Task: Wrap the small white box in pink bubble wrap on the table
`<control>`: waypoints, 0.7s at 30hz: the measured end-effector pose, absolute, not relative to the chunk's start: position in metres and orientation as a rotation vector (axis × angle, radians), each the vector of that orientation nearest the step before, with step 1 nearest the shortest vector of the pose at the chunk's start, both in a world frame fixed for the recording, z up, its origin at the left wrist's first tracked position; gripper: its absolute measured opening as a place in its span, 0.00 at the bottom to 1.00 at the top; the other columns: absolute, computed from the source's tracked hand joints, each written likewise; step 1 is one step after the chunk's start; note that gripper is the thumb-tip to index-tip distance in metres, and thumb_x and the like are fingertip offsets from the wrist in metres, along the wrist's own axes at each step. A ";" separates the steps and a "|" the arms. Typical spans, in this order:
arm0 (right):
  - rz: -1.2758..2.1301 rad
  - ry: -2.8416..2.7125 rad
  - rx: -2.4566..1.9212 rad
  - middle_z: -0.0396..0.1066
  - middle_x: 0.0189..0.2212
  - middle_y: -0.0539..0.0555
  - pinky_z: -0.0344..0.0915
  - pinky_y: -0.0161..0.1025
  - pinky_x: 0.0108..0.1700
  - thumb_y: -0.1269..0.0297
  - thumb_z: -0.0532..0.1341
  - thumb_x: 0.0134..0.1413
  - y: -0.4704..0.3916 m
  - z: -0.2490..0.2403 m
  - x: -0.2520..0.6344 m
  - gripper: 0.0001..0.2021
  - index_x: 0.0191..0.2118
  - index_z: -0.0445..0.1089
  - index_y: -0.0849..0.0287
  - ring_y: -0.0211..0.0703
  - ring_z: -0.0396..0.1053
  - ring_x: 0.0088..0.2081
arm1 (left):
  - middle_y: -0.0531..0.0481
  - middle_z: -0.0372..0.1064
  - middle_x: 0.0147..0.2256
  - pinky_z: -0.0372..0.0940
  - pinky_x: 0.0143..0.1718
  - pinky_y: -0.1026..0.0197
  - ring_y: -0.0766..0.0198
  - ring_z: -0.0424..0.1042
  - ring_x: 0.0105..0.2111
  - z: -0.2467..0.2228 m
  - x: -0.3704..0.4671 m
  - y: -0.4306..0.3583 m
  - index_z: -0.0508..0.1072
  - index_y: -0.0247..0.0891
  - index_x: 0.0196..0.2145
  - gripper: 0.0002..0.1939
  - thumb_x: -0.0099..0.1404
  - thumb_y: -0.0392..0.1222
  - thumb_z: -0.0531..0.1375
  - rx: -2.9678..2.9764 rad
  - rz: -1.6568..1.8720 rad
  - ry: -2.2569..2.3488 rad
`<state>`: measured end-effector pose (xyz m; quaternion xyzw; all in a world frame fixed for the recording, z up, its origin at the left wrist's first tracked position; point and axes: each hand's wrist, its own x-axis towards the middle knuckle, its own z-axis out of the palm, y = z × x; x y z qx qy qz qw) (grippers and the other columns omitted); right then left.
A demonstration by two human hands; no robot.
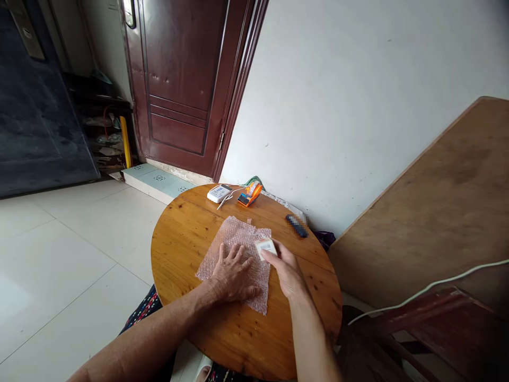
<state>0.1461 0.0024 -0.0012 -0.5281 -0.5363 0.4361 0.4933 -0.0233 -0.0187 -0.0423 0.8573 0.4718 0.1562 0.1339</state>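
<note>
A sheet of pinkish bubble wrap (pixel 234 231) lies spread on the round wooden table (pixel 175 233). My left hand (pixel 234 273) rests flat on the wrap with its fingers spread. Above the right edge of the wrap, my right hand (pixel 288 268) grips a small white box (pixel 263 245) between thumb and fingers. A printed label with dark marks shows on the box's upper face. Whether the box touches the wrap beneath it, I cannot tell.
Toward the table's far edge are a white device (pixel 218 194) with a cable and an orange tape dispenser (pixel 250 195). A dark, partly blurred object (pixel 296 226) lies at the right. Behind stand a white wall (pixel 338 106), a brown door (pixel 178 79) and a wooden board (pixel 437 212).
</note>
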 end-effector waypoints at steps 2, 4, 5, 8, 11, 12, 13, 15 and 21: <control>1.180 -1.241 -1.299 0.78 0.38 0.56 0.69 0.38 0.36 0.53 0.71 0.35 0.017 -0.008 0.134 0.26 0.43 0.73 0.60 0.48 0.74 0.39 | 0.35 0.44 0.68 0.31 0.61 0.23 0.36 0.39 0.68 -0.040 -0.023 -0.019 0.54 0.43 0.66 0.45 0.59 0.71 0.52 2.472 0.427 1.367; 1.244 -1.134 -1.327 0.77 0.34 0.55 0.69 0.36 0.32 0.53 0.72 0.34 0.027 -0.019 0.133 0.23 0.38 0.74 0.61 0.43 0.74 0.34 | 0.34 0.43 0.68 0.31 0.61 0.24 0.36 0.39 0.68 -0.038 -0.023 -0.020 0.53 0.42 0.67 0.46 0.59 0.71 0.53 2.459 0.397 1.353; 1.254 -1.085 -1.324 0.77 0.33 0.55 0.69 0.35 0.31 0.53 0.72 0.34 0.030 -0.024 0.135 0.22 0.36 0.74 0.61 0.42 0.73 0.32 | 0.33 0.44 0.68 0.31 0.62 0.24 0.35 0.38 0.68 -0.037 -0.022 -0.020 0.54 0.41 0.67 0.47 0.59 0.71 0.53 2.454 0.388 1.347; 1.237 -1.032 -1.291 0.77 0.34 0.55 0.70 0.35 0.31 0.54 0.72 0.35 0.030 -0.034 0.143 0.21 0.36 0.74 0.61 0.40 0.72 0.31 | 0.33 0.46 0.67 0.33 0.62 0.24 0.35 0.40 0.68 -0.035 -0.024 -0.018 0.57 0.41 0.66 0.45 0.59 0.71 0.53 2.448 0.413 1.334; 1.201 -1.072 -1.305 0.77 0.35 0.55 0.71 0.36 0.32 0.54 0.72 0.36 0.026 -0.035 0.144 0.22 0.38 0.74 0.60 0.43 0.73 0.34 | 0.37 0.51 0.66 0.40 0.63 0.28 0.40 0.45 0.67 -0.029 -0.033 -0.012 0.62 0.45 0.62 0.36 0.63 0.67 0.53 2.420 0.435 1.352; 1.193 -1.088 -1.316 0.77 0.36 0.55 0.72 0.37 0.32 0.54 0.72 0.36 0.025 -0.035 0.143 0.22 0.39 0.74 0.60 0.44 0.74 0.35 | 0.38 0.53 0.65 0.44 0.63 0.30 0.41 0.47 0.67 -0.027 -0.039 -0.009 0.64 0.45 0.61 0.33 0.64 0.65 0.54 2.402 0.428 1.390; 1.185 -1.103 -1.324 0.77 0.36 0.55 0.72 0.38 0.33 0.54 0.72 0.36 0.025 -0.035 0.142 0.23 0.40 0.74 0.60 0.45 0.74 0.36 | 0.37 0.52 0.65 0.45 0.63 0.31 0.41 0.47 0.67 -0.025 -0.045 -0.006 0.67 0.44 0.59 0.31 0.63 0.62 0.56 2.398 0.425 1.451; 1.166 -1.148 -1.328 0.77 0.37 0.54 0.72 0.39 0.35 0.54 0.71 0.36 0.025 -0.035 0.141 0.25 0.42 0.73 0.60 0.47 0.74 0.38 | 0.37 0.52 0.65 0.43 0.62 0.28 0.40 0.47 0.66 -0.024 -0.058 -0.001 0.67 0.43 0.58 0.32 0.60 0.59 0.61 2.422 0.384 1.516; 0.922 -1.556 -1.372 0.76 0.43 0.55 0.69 0.46 0.49 0.60 0.67 0.40 0.021 -0.038 0.137 0.27 0.51 0.69 0.58 0.49 0.73 0.44 | 0.39 0.54 0.65 0.39 0.65 0.34 0.44 0.48 0.67 -0.043 -0.079 -0.004 0.56 0.41 0.65 0.47 0.53 0.62 0.64 2.419 0.459 1.491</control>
